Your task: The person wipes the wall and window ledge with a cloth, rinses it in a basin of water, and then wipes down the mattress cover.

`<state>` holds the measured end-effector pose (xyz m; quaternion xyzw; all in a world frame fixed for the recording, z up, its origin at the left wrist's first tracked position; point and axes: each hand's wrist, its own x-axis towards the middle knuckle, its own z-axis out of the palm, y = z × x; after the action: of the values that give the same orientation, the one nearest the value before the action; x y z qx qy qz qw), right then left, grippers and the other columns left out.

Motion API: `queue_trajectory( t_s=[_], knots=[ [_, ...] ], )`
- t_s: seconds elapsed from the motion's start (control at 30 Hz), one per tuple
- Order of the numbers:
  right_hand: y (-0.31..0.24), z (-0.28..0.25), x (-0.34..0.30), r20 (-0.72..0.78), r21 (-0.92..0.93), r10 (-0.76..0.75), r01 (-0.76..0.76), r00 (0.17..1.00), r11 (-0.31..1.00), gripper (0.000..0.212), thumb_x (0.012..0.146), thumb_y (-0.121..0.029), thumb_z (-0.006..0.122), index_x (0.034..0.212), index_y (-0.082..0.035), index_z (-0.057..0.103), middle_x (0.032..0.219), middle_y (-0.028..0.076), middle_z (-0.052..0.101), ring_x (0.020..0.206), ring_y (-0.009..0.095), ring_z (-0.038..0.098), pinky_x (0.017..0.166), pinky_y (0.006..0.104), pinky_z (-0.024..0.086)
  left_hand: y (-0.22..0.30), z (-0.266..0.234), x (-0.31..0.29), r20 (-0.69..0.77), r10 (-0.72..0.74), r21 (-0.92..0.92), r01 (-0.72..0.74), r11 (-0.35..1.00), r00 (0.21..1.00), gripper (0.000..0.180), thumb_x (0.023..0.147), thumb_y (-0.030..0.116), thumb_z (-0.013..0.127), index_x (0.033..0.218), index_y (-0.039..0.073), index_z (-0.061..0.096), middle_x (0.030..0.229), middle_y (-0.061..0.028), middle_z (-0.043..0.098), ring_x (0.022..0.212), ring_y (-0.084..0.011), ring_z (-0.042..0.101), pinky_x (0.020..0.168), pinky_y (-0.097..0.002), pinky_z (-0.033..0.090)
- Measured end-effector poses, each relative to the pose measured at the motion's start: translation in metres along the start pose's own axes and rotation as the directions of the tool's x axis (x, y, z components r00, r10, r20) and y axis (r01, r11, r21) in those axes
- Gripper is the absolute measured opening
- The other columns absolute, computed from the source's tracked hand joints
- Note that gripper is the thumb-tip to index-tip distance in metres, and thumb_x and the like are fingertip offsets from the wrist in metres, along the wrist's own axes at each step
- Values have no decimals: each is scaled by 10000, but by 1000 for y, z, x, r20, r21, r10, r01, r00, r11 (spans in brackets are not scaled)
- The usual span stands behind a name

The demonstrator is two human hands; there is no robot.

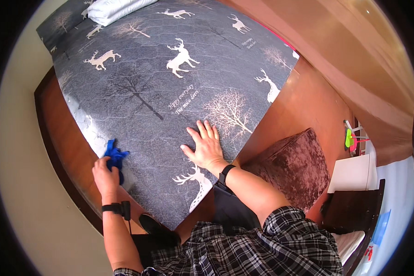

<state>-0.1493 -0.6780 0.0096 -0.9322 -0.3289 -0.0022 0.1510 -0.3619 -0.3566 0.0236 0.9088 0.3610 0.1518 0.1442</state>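
My left hand grips a crumpled blue cloth at the left edge of the bed, fingers curled over its near side. Part of the cloth spreads onto the dark grey bedcover, which is printed with pale deer and bare trees. My right hand lies flat on the bedcover with its fingers spread and holds nothing. It rests between a pale tree print and a deer print close to the near corner.
A folded white quilt or pillow lies at the far left of the bed. On the right stand a brown velvet-covered seat, a white box and dark wooden furniture. Tan curtains hang beyond the bed's right side.
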Motion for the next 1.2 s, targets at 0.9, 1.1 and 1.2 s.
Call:
queue_trajectory(
  t_s=[0.9, 1.1, 1.2],
  knots=[
    [11, 26, 4, -49, -175, -169, 158, 984, 972, 669, 1047, -506, 626, 1591, -133, 515, 1679, 260, 407, 1571, 466, 327, 1291, 577, 225, -30, 131, -151, 550, -539, -817, 545, -190, 638, 564, 1003, 324, 603, 1437, -34, 636, 1272, -168, 746, 1129, -237, 703, 1004, -353, 522],
    [7, 30, 3, -31, -138, -146, 141, 989, 980, 650, 1065, -482, 608, 1582, -98, 520, 1682, 260, 404, 1569, 441, 341, 1288, 561, 239, -40, 142, -145, 627, -498, -770, 571, -284, 599, 557, 955, 367, 612, 1360, -3, 706, 1223, -165, 771, 1113, -263, 724, 997, -365, 524],
    [9, 30, 3, -38, -150, -177, 170, 983, 974, 625, 1083, -454, 588, 1561, -55, 529, 1652, 280, 429, 1548, 439, 372, 1282, 532, 262, -39, 140, -140, 556, -570, -804, 566, -184, 604, 624, 929, 393, 627, 1439, 37, 670, 1354, -208, 727, 1251, -314, 694, 1070, -387, 509]
  ],
)
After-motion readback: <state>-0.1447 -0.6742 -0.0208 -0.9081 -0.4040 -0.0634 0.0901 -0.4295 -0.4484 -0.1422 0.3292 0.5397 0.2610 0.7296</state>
